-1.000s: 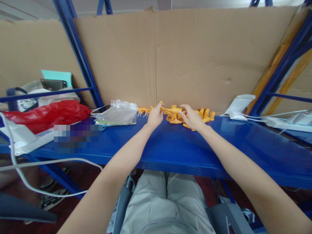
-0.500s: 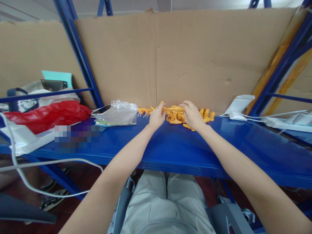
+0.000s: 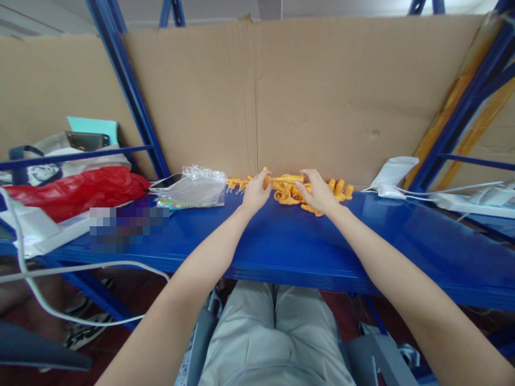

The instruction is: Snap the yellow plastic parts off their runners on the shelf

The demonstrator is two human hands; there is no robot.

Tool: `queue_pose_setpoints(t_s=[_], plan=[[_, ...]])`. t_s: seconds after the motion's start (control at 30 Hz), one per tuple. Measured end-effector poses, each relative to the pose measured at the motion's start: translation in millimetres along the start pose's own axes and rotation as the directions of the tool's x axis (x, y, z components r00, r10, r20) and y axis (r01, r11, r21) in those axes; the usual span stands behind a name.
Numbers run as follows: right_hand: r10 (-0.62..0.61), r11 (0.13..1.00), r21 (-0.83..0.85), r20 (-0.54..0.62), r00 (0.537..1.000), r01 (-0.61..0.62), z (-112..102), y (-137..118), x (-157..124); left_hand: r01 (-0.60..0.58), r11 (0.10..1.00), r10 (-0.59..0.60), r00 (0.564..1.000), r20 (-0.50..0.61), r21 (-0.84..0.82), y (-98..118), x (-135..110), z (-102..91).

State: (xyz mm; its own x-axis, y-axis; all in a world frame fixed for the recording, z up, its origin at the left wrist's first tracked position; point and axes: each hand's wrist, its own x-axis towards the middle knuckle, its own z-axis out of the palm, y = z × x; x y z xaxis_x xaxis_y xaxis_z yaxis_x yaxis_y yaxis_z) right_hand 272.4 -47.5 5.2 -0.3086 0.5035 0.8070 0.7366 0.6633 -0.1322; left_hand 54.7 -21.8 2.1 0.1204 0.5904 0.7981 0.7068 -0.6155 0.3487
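Observation:
At the back of the blue shelf my left hand (image 3: 256,193) is closed around an orange plastic piece (image 3: 267,180), part of which pokes out between thumb and fingers. A long orange plastic piece (image 3: 287,179) runs from there toward my right hand (image 3: 320,194). The thumb and fingers of the right hand are spread, with the long piece's end in the gap; contact is unclear. Curved orange pieces (image 3: 287,195) lie in a heap below and between the hands. Rounded orange pieces (image 3: 340,187) stand right of my right hand. Thin orange parts with small metal coils (image 3: 237,185) lie left of my left hand.
A clear plastic bag (image 3: 197,190) and a phone (image 3: 167,182) lie to the left, beyond them a red plastic bag (image 3: 88,190). Cardboard (image 3: 322,96) walls off the back. White cables and a white packet (image 3: 394,174) are at right; blue posts flank the shelf.
My right hand's thumb has spread away from its fingers, uncovering the end of the long orange piece. My left hand has shifted very slightly left.

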Motion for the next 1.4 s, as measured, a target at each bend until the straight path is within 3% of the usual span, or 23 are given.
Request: queue_pose_setpoints(t_s=[0.13,0.37,0.57,0.93,1.2,1.3,1.4], plan=[[0.098,0.994,0.048,0.054,0.994,-0.101,2,2,0,-0.009,1.000,0.009,1.000,-0.010,0.001,1,0,-1.4],[-0.060,0.998,-0.007,0.060,0.996,0.061,-7,6,2,0.004,1.000,-0.004,1.000,-0.028,-0.004,-2,1,-3.3],[-0.072,0.993,-0.088,0.034,0.997,0.075,-11,3,3,-0.002,0.999,0.000,0.999,-0.038,-0.034,-5,1,-2.2],[0.171,0.928,-0.319,-0.099,0.980,-0.194,-19,-3,5,0.046,0.998,-0.048,0.998,-0.043,-0.053,-4,3,-5.3],[0.363,0.825,-0.369,-0.234,0.902,-0.428,-33,32,2,0.038,0.996,-0.039,0.999,-0.008,-0.080,-5,3,-5.2],[0.483,0.746,-0.372,-0.266,0.834,-0.551,-41,44,-2,0.026,0.996,-0.026,1.000,0.002,-0.081,-5,2,-4.8],[0.614,0.651,-0.348,-0.281,0.738,-0.674,-51,52,-8,0.018,0.997,-0.018,1.000,0.000,-0.079,-5,2,-4.3]])
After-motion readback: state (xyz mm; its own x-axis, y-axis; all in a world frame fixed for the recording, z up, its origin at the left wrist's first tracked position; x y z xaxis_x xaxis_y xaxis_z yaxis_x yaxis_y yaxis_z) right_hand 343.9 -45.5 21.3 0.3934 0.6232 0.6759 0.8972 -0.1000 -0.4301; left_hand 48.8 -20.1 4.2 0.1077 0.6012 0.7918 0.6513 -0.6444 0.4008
